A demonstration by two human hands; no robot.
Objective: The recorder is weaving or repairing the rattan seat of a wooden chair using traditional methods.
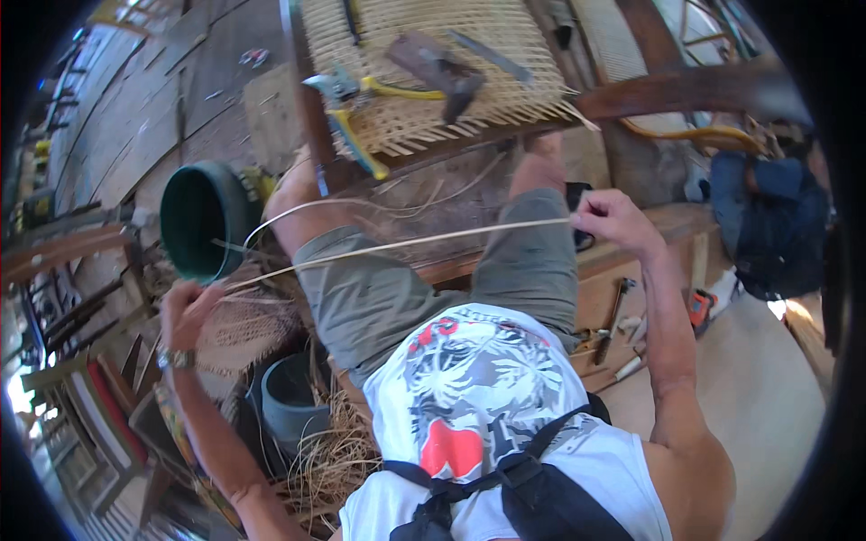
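Observation:
A long, thin, pale cane strip (433, 241) runs nearly straight across my lap. My right hand (618, 219) pinches its right end above my knee. At the other end my left hand (188, 311) is closed around the strip, beside the dark green bucket. A second, curved cane strand (361, 202) loops above my thighs from near the bucket. In front of my knees is a wooden-framed woven cane panel (528, 99) with loose strip ends along its near edge. On it lie yellow-handled cutters (359, 144), a dark brown hammer-shaped tool (433, 68) and a flat grey blade (492, 56).
The dark green bucket (203, 221) stands left of my knee, with a blue-grey bucket (293, 397) nearer me. Cane scraps (338, 460) are heaped beside it. Chair frames (90, 415) crowd the left. To the right are a hammer (618, 316) and a dark blue bag (771, 225).

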